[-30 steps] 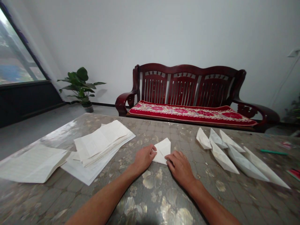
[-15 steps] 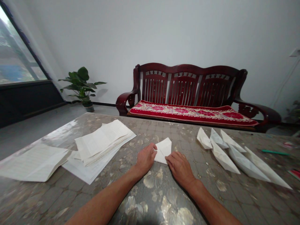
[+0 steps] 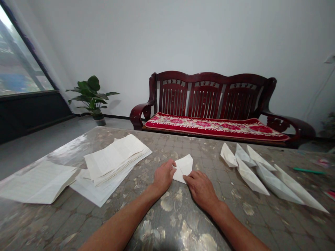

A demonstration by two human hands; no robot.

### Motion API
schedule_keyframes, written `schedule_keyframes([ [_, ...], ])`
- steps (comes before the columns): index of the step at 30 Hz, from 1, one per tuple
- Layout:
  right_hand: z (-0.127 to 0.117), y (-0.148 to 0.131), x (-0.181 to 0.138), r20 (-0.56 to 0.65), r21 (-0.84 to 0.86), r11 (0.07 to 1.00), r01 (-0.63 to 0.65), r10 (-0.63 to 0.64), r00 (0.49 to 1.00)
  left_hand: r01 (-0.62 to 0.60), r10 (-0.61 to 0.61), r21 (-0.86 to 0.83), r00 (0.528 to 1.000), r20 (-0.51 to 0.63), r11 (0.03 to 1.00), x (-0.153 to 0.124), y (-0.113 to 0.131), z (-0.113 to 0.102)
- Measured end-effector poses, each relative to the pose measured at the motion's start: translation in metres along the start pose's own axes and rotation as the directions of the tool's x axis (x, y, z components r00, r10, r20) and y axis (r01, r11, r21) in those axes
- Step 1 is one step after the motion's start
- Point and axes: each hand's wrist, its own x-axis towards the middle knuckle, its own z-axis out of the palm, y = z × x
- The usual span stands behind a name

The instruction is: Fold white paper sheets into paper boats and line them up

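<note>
A small folded sheet of white paper [image 3: 184,164] lies on the patterned tabletop in front of me, with creased layers and slanted upper corners. My left hand [image 3: 164,174] pinches its left edge between thumb and fingers. On the lower right part of the paper, the fingertips of my right hand [image 3: 200,186] are bunched together and press down on a fold. Both hands are closed on the same piece. To the right stand several folded paper boats [image 3: 251,176] of white paper, side by side.
A stack of paper sheets [image 3: 117,155] lies left of my hands, with a loose folded sheet [image 3: 39,181] farther left. A green pen-like stick [image 3: 309,170] rests at the right. Beyond the table [image 3: 167,139] stand a wooden bench [image 3: 209,97] and a potted plant [image 3: 92,97].
My right fingertips have shifted slightly left across the folded paper. My left hand keeps its pinch, and the view has moved very little.
</note>
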Motion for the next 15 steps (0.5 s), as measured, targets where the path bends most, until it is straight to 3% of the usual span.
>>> schedule_keyframes([
  [15, -0.0056, -0.0020, 0.0006, 0.002, -0.027, 0.997, 0.071, -0.070, 0.998, 0.013, -0.013, 0.012, 1.000, -0.010, 1.000, 0.0034, 0.0005, -0.0018],
])
